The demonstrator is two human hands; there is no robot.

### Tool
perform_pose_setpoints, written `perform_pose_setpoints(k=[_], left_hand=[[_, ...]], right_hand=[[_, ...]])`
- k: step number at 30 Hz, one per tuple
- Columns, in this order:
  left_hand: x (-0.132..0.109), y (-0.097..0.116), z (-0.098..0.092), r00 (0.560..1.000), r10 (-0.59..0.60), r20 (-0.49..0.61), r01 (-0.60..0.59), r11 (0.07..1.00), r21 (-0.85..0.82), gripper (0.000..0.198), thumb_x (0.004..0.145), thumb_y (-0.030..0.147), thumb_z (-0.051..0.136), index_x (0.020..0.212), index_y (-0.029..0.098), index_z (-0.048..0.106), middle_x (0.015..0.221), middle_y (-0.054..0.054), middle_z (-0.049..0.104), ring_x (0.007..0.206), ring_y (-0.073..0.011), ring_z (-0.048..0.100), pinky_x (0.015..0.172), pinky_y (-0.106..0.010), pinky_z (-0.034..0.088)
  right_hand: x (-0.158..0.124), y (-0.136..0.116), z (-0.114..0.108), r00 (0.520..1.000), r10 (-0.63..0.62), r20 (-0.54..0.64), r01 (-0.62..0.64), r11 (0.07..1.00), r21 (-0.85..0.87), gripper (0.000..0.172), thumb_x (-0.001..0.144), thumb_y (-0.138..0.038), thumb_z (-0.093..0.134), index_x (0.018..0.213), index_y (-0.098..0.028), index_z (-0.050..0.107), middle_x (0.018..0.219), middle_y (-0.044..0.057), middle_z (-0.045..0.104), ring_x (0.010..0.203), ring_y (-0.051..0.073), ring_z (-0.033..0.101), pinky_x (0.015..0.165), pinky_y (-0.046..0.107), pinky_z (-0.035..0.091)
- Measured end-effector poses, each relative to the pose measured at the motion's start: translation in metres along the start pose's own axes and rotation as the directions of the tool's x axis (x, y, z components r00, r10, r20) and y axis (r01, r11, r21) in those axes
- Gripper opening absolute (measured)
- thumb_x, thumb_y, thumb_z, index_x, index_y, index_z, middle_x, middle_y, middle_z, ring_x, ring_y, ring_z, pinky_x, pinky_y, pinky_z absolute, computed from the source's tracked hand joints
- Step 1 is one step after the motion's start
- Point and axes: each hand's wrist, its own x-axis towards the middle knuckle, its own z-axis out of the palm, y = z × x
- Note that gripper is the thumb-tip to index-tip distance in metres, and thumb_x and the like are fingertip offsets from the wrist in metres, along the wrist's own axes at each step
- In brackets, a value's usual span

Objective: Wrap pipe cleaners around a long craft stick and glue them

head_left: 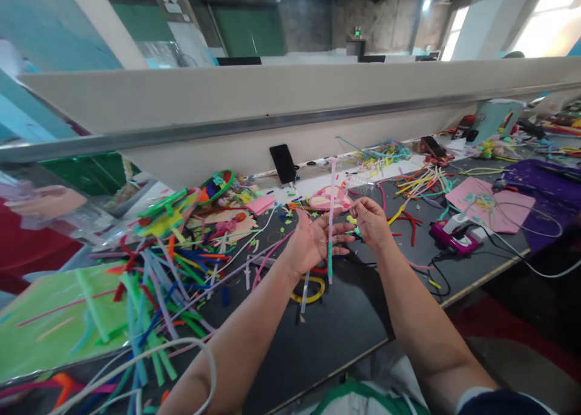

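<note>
My left hand (311, 241) is palm up with its fingers spread. A thin pink-and-teal fuzzy stick (331, 206), like a pipe cleaner, runs across those fingers; its teal part is at the lower end. I cannot tell whether the fingers grip it. Close by on the right, my right hand (373, 222) has thumb and fingertips pinched together, and whatever is between them is too small to make out. Below my left hand, a yellow ring (313, 295) and a pale, narrow stick (304, 294) lie on the dark table (349, 318).
Loose pipe cleaners (149, 300) crowd the left beside a green sheet (59, 318). A phone (283, 164) leans against the back panel (218, 161). To the right are a purple power strip (454, 238) with cables, a pink sheet (508, 212) and more pipe cleaners (422, 185).
</note>
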Motion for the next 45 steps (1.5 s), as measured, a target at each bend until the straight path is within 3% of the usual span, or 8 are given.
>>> perform_pose_setpoints(k=[6,16,21,45], left_hand=[[0.001,-0.001,-0.004,0.999,-0.034,-0.016,0.033,0.996,-0.081,0.087,0.078,0.075,0.017,0.132,0.014,0.047,0.111,-0.022,0.063,0.083,-0.0266,0.063,0.061,-0.034,0.048],[0.004,-0.004,-0.009,0.997,-0.080,-0.024,0.078,0.993,-0.087,0.097,0.074,0.079,0.013,0.122,0.007,0.057,0.087,-0.019,0.065,0.067,-0.0229,0.060,0.051,-0.029,0.040],[0.007,-0.008,-0.011,0.998,-0.041,-0.045,0.039,0.997,-0.061,0.096,0.076,0.078,0.014,0.115,0.004,0.061,0.080,-0.016,0.063,0.059,-0.0185,0.056,0.045,-0.025,0.034],[0.009,-0.009,-0.013,0.995,-0.016,-0.094,0.018,1.000,0.023,0.090,0.073,0.080,0.023,0.104,0.007,0.065,0.068,-0.009,0.057,0.051,-0.0130,0.050,0.041,-0.021,0.031]], right_hand=[[-0.002,0.004,0.000,1.000,0.004,0.004,-0.004,1.000,-0.020,0.016,0.073,-0.033,0.070,0.068,-0.020,0.061,0.062,-0.002,0.049,0.060,0.011,0.042,0.059,0.025,0.036],[-0.003,0.002,0.002,0.999,-0.006,0.046,0.008,0.998,-0.055,0.014,0.074,-0.032,0.069,0.068,-0.020,0.063,0.063,-0.002,0.051,0.060,0.011,0.042,0.060,0.026,0.035],[-0.004,0.001,0.002,0.998,0.004,0.058,0.000,0.998,-0.058,0.012,0.074,-0.031,0.069,0.071,-0.020,0.066,0.062,-0.002,0.051,0.060,0.011,0.043,0.060,0.025,0.035],[-0.004,0.010,0.001,0.996,0.006,0.089,0.009,0.986,-0.169,0.022,0.077,-0.038,0.066,0.068,-0.019,0.061,0.066,-0.002,0.051,0.063,0.011,0.043,0.063,0.025,0.036]])
